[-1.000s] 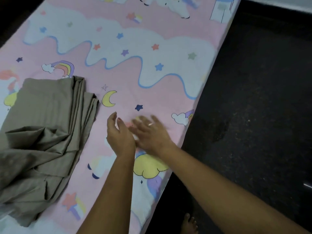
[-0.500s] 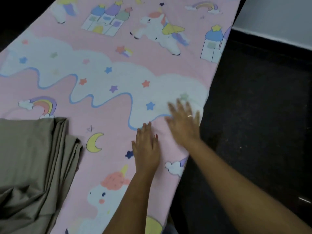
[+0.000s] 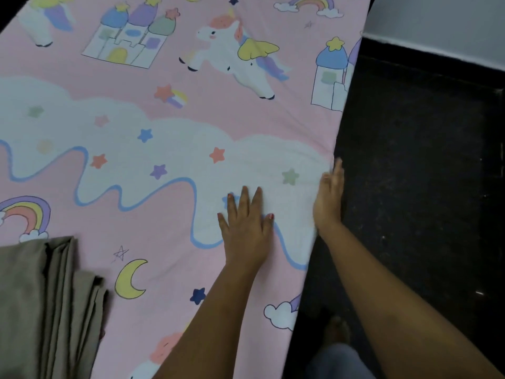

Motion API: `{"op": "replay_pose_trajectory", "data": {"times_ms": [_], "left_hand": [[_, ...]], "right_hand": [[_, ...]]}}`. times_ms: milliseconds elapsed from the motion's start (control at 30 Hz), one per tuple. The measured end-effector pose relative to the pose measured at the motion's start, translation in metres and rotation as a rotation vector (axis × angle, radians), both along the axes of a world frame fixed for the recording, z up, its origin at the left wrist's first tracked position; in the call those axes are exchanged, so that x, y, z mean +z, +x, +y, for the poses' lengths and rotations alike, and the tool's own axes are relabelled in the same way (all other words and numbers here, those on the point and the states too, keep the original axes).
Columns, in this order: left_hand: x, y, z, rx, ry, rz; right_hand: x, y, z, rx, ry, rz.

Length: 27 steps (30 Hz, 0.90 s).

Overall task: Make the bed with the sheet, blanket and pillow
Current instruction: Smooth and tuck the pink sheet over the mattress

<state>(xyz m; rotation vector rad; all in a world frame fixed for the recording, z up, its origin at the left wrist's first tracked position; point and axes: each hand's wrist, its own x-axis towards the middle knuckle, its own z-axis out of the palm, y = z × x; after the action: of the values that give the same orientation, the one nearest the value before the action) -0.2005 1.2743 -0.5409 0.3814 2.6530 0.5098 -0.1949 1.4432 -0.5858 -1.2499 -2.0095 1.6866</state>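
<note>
A pink sheet (image 3: 169, 110) printed with unicorns, castles, rainbows and stars lies spread flat over the bed. My left hand (image 3: 246, 228) rests palm down on it, fingers apart, near the bed's right side. My right hand (image 3: 329, 198) sits edge-on at the sheet's right border, fingers straight and together, touching the side of the mattress. A folded grey-brown blanket (image 3: 46, 305) lies on the sheet at the lower left. No pillow is in view.
Dark floor (image 3: 415, 187) runs along the right of the bed, with a pale wall (image 3: 442, 26) at the top right. My bare foot (image 3: 337, 330) stands on the floor close to the bed's edge.
Both hands slid up along the sheet toward the head of the bed. My right hand moved from flat on the sheet out to its right border. The view shifted forward.
</note>
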Motion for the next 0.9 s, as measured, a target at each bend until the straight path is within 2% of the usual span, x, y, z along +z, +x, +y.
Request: {"op": "replay_pose_trajectory", "data": {"times_ms": [67,100,200,400,567,700,767,900], "left_hand": [[-0.002,-0.004,0.007,-0.044,0.005,0.015],[-0.002,-0.006,0.01,-0.063,0.011,0.016],[-0.002,-0.013,0.02,-0.112,0.004,0.02],[-0.012,-0.023,0.044,-0.144,-0.049,0.097],[-0.014,-0.03,0.075,-0.131,-0.099,0.139],[-0.015,-0.041,0.104,-0.143,-0.132,0.14],[-0.015,-0.045,0.115,-0.141,-0.135,0.153],[-0.018,-0.045,0.121,-0.118,-0.137,0.194]], "right_hand": [[-0.009,0.004,0.0,-0.18,-0.483,-0.068],[-0.013,0.008,0.0,-0.154,-0.617,-0.124],[-0.026,0.009,-0.001,-0.111,-0.757,-0.189],[-0.038,0.0,0.008,-0.056,-0.883,-0.252],[-0.05,-0.012,0.024,-0.018,-0.809,-0.356],[-0.048,-0.022,0.041,0.085,-0.822,-0.326],[-0.048,-0.028,0.052,0.138,-0.753,-0.378],[-0.054,-0.038,0.065,0.121,-0.731,-0.392]]}}
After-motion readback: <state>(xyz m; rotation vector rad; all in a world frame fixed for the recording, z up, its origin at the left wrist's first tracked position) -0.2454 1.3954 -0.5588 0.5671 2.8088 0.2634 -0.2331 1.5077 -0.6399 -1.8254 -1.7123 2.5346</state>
